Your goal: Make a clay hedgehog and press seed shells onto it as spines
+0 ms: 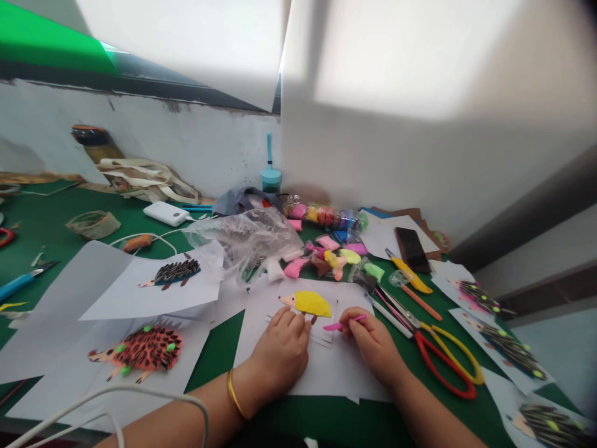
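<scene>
A yellow clay hedgehog (313, 303) with a pale snout and brown feet lies on white paper (261, 330) in front of me. My left hand (282, 342) rests on the paper just below the hedgehog, its fingers curled near the snout and feet; whether anything is under the fingertips is hidden. To the right of the hedgehog, my right hand (368, 339) pinches a pink clay modelling tool (345, 323), whose flat tip points left, apart from the figure.
Scissors (448, 358) lie right of my right hand, near a yellow utility knife (410, 274) and a phone (412, 249). Several clay packets (321, 258) lie behind the paper. Finished hedgehogs (149, 348) are at left and right. A white cable (140, 391) crosses the lower left.
</scene>
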Motion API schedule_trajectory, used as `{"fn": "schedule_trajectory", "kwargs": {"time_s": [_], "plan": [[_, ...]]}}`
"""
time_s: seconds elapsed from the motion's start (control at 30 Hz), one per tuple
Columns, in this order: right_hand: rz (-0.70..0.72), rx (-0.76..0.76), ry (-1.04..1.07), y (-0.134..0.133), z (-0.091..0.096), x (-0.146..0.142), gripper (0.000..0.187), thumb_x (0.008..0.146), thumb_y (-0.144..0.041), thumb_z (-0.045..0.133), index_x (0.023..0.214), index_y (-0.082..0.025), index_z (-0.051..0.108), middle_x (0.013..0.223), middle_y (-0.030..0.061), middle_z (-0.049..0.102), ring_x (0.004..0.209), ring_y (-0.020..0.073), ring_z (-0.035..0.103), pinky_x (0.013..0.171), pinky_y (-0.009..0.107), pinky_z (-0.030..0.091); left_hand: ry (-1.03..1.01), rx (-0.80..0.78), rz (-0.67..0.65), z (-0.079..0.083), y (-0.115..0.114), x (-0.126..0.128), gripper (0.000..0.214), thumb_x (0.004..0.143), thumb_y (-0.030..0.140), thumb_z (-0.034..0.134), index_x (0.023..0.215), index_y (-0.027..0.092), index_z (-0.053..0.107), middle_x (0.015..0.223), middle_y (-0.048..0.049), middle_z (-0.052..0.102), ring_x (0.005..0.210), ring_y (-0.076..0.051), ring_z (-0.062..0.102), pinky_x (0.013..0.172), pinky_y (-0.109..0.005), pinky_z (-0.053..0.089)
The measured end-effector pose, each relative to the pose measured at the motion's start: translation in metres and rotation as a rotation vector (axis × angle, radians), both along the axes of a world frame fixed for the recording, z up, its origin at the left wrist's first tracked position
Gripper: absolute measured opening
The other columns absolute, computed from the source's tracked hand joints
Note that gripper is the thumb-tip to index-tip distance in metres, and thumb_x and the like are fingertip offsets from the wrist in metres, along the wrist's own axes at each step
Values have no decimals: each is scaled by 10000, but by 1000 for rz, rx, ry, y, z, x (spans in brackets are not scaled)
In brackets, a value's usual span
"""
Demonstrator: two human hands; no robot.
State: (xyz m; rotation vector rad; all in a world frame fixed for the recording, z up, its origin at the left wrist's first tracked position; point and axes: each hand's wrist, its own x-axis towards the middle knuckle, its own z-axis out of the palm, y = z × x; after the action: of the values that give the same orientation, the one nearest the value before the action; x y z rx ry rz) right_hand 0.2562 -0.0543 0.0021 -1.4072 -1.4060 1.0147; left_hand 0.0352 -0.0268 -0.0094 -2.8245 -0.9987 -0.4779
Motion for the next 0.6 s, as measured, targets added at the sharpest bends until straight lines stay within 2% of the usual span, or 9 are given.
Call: {"fn": "schedule_trajectory", "kwargs": {"time_s": [0.13,0.4,0.6], "plan": [[-1,-4,-1,0,0,0,216,907,-332,456,859,-196,617,726,17,585,705,180,549,676,304,429,2,-12,-9,0,1,0,393,833,168,508,1212,139,603,979,-98,602,934,-269,507,1017,-479,383],[-4,0,6,-1,-2,-1,216,906,-332,461,862,-191,618,711,16,583,695,176,546,662,300,427,17,-21,14,0,1,1,352,831,160,504,1157,108,627,958,-101,599,930,-267,504,1032,-470,376],[-8,7,2,0,-2,-1,212,898,-327,466,854,-192,623,705,15,587,689,176,547,658,299,429,14,-24,-5,0,1,-1,417,838,174,509,1246,136,587,995,-97,605,942,-268,507,1024,-477,381]]}}
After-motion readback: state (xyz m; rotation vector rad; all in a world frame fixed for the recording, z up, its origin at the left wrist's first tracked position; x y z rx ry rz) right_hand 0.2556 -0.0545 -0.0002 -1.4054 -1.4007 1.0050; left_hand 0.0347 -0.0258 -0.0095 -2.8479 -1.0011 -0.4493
